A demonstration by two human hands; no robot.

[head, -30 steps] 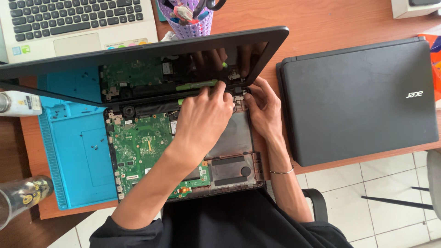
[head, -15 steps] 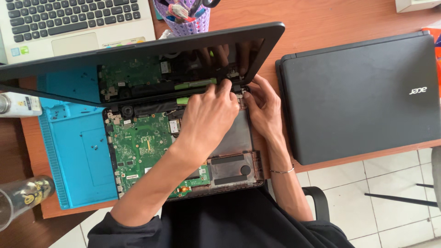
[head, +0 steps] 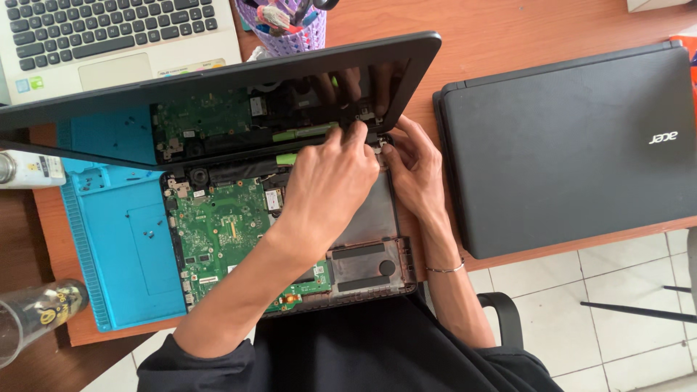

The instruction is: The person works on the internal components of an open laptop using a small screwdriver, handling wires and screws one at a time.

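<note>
fingertips of my left hand (head: 330, 181) and right hand (head: 414, 163) pinch narrow at the right hinge (head: 375, 139) of the opened laptop (head: 218, 225), screen (head: 218, 94) tilted just above them to bare it, green board (head: 218, 232) left of my fingers, closed black laptop (head: 573, 145) off right.

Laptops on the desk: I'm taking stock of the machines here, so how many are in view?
3. The opened laptop with its green board bare lies under both hands; a closed black laptop sits to its right; a light-coloured laptop with its keyboard showing is at top left, partly out of frame.
</note>
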